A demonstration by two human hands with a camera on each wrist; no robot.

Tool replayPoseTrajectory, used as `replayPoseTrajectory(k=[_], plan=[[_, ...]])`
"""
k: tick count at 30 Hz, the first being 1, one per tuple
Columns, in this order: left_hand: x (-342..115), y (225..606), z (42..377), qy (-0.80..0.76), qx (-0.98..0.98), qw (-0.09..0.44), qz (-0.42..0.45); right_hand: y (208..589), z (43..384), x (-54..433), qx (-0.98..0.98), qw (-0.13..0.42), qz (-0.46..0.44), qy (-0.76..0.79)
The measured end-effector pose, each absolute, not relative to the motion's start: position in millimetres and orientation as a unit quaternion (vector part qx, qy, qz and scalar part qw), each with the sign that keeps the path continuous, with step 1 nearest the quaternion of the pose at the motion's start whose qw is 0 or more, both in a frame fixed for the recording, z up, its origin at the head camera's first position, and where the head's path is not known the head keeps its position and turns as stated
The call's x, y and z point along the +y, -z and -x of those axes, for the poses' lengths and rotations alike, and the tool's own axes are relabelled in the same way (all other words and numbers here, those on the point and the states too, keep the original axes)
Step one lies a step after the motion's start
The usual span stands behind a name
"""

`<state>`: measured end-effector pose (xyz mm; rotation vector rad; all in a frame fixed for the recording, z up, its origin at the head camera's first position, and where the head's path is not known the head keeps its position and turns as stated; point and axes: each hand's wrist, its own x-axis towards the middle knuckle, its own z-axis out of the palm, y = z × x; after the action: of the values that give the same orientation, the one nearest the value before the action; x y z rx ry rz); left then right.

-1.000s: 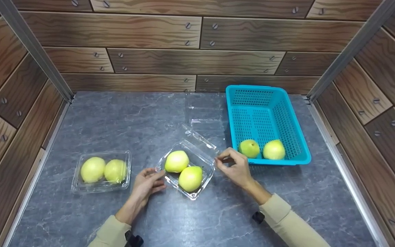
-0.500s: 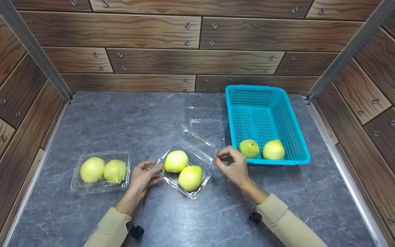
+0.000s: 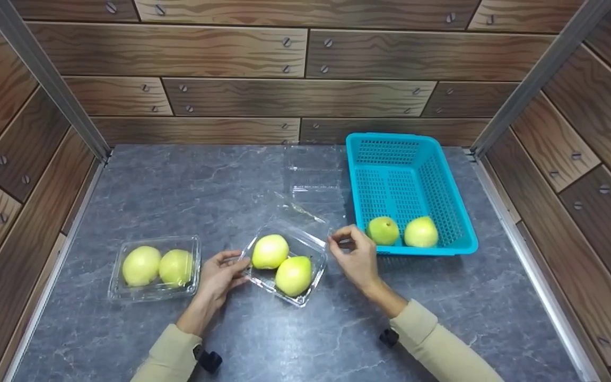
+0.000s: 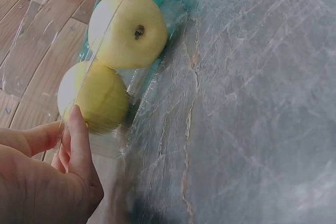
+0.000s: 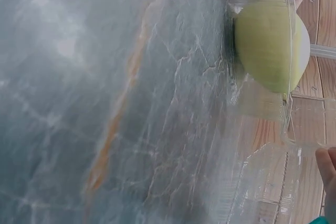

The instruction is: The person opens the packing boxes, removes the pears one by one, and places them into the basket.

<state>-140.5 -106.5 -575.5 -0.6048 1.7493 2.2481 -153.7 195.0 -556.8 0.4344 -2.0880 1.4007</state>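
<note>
A clear plastic clamshell box stands turned at an angle on the table, its lid standing up open at the far side. Two yellow-green pears lie inside it. My left hand pinches the box's left rim between thumb and fingers, as the left wrist view shows with the hand close up. My right hand pinches the right corner of the lid with thumb and index finger. In the right wrist view only the fingertips show at the lid's edge.
A closed clear box with two pears stands at the left. The blue basket at the right holds two more pears in its near end. An open clear box lies behind, beside the basket.
My right hand has moved slightly left with the lid's corner in its pinch. The left hand has shifted a little left with its hold on the rim. The pears stay in the box.
</note>
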Motion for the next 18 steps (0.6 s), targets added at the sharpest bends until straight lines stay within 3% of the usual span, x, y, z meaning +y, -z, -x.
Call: replayPoseTrajectory(k=[18], plan=[[-104,581,109,-0.788,0.569,0.108,0.208,552,164,179,-0.79,0.27,-0.095,-0.542]])
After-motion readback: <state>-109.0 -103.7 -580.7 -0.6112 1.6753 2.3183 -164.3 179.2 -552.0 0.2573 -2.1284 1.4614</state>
